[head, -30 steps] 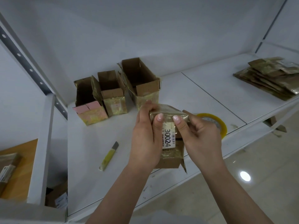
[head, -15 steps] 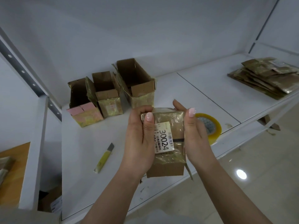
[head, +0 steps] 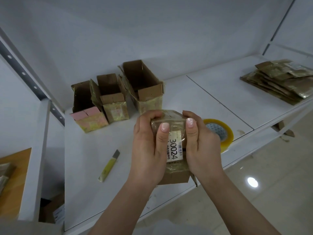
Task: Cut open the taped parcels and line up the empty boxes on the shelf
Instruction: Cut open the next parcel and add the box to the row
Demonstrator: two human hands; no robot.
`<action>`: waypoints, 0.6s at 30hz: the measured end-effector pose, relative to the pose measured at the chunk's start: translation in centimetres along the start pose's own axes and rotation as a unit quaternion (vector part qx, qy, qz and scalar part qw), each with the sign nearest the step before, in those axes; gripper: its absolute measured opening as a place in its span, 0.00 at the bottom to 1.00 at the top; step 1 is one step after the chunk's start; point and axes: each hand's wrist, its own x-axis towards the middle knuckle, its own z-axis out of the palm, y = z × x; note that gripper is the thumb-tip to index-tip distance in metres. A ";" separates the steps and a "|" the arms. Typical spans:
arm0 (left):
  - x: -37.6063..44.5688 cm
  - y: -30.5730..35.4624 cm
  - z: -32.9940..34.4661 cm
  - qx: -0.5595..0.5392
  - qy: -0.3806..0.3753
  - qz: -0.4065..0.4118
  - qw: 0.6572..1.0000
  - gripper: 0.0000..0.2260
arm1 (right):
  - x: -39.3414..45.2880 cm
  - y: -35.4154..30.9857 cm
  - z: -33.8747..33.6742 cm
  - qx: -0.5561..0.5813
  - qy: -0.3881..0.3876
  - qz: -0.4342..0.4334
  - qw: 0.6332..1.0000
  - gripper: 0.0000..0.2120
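Head view: near the shelf's (head: 211,92) front edge, both hands grip a taped parcel (head: 175,160) labelled 30024. Left hand (head: 149,148) and right hand (head: 201,146) have fingers (head: 149,115) curled over its far end, thumbs pressed on top. Beyond, a yellow cutter (head: 109,166), a tape roll (head: 220,133), then three opened boxes (head: 116,97) in a row toward the back left corner.

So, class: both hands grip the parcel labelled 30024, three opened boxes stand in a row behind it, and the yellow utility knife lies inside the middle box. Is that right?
Not quite. The head view shows the yellow utility knife lying flat on the shelf, left of the hands, not in a box. The rest holds: the left hand and right hand grip the parcel, with three opened boxes behind.
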 end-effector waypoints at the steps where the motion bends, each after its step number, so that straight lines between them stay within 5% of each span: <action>1: 0.1 -0.1 0.0 0.001 0.002 0.008 1.000 0.21 | -0.1 0.0 0.2 -0.011 0.011 -0.004 1.000 0.37; 9: 2.2 -2.7 -2.7 -0.034 -0.012 0.047 0.998 0.16 | 1.1 1.7 -0.9 0.120 -0.047 0.090 0.988 0.21; 12: 3.4 -3.9 -5.1 -0.062 -0.077 0.069 0.993 0.22 | 2.3 2.9 -2.2 0.095 -0.073 0.148 0.982 0.36; 15: 4.8 -4.6 -7.0 -0.046 -0.186 0.074 0.979 0.28 | 4.0 2.6 -4.1 -0.009 -0.258 0.072 0.963 0.51; 18: 6.2 -4.0 -7.8 -0.062 -0.287 0.075 0.953 0.28 | 5.2 1.5 -5.1 -0.104 -0.463 0.007 0.880 0.57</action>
